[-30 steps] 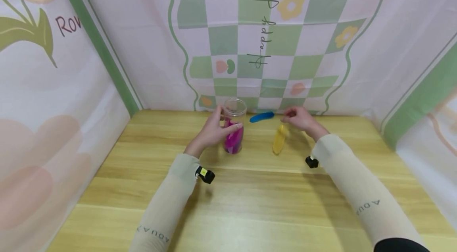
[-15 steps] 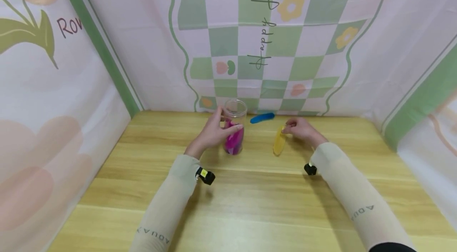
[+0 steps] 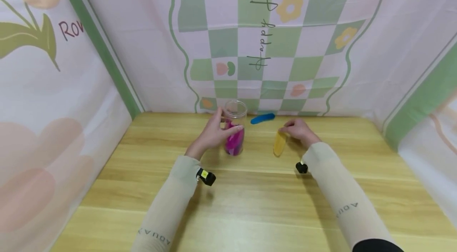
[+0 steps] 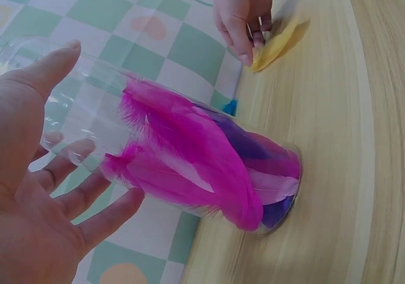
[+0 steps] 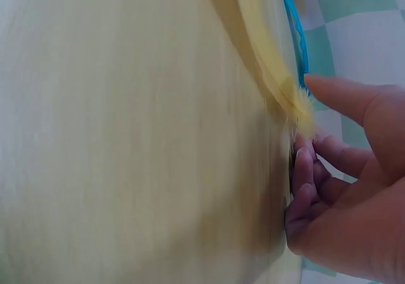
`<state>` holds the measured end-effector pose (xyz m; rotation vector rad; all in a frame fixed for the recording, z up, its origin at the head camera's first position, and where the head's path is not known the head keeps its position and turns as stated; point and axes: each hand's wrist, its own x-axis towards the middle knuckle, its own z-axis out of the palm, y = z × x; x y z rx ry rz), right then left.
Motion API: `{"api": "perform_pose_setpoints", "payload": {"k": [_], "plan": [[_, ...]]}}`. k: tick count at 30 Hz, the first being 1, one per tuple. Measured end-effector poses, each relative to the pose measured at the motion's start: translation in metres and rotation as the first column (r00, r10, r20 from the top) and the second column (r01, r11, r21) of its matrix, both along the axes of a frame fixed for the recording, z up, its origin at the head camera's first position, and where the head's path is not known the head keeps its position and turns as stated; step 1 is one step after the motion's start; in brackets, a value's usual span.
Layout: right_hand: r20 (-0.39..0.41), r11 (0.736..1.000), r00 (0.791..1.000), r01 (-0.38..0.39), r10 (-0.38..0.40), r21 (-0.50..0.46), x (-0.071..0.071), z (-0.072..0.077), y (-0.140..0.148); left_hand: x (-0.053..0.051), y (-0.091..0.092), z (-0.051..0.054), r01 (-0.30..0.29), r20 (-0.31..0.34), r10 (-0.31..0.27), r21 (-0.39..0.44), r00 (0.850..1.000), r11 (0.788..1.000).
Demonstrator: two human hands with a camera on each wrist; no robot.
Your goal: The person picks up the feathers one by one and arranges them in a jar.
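Note:
A clear jar (image 3: pixel 236 114) stands upright on the table, with magenta, pink and purple feathers (image 4: pixel 196 151) inside it. My left hand (image 3: pixel 214 131) holds it from the left, its thumb across the near side and its fingers round the far side. Further right, my right hand (image 3: pixel 300 129) has its thumb and fingertips at the near-wall end of a yellow feather (image 3: pixel 279 144), pinching it. In the right wrist view the feather's fluffy tip sits between thumb and forefinger. A blue feather (image 3: pixel 262 118) lies behind, between the jar and my right hand.
The wooden table (image 3: pixel 232 204) ends at a cloth backdrop (image 3: pixel 221 41) with green and white checks, close behind the jar and the blue feather. Patterned cloth also hangs at the left and right sides. A small black camera sits on each wrist.
My right hand has come down from behind the yellow feather to its end, and the wrist has swung left. The left hand and jar have stayed in place.

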<state>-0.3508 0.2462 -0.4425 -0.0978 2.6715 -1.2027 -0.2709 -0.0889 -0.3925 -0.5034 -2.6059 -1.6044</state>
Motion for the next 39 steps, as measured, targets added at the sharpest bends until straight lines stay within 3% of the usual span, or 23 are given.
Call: {"api": "perform_pose_setpoints", "payload": {"k": [9,17,24,27,32,34,39], "plan": [[0.013,0.997,0.999,0.03,-0.029,-0.077,-0.002,-0.001,0.002,0.0,0.0,0.0,-0.002,0.002,0.002,0.0,1.0,1.0],[0.113,0.985,0.993,0.051,-0.033,-0.164,0.001,0.003,0.009,0.001,0.0,0.001,0.001,0.0,-0.001,0.017,1.0,1.0],[0.088,0.961,0.996,0.044,-0.021,-0.272,0.001,-0.003,0.019,0.0,0.001,0.0,0.007,-0.005,-0.007,0.013,1.0,1.0],[0.092,0.926,0.996,0.051,-0.018,-0.373,0.0,-0.004,0.024,-0.001,0.001,0.0,0.007,-0.006,-0.007,0.009,1.0,1.0],[0.161,0.815,0.987,0.091,0.003,-0.573,0.0,-0.003,0.031,-0.001,0.001,0.001,-0.008,0.003,0.008,-0.002,1.0,1.0],[0.183,0.793,0.983,0.106,0.007,-0.6,0.001,-0.001,0.033,-0.001,0.001,0.001,-0.011,0.005,0.011,-0.003,1.0,1.0],[0.2,0.78,0.98,0.129,-0.005,-0.612,0.005,0.003,0.03,-0.001,0.0,0.001,-0.006,0.011,0.006,0.003,1.0,1.0]]}}
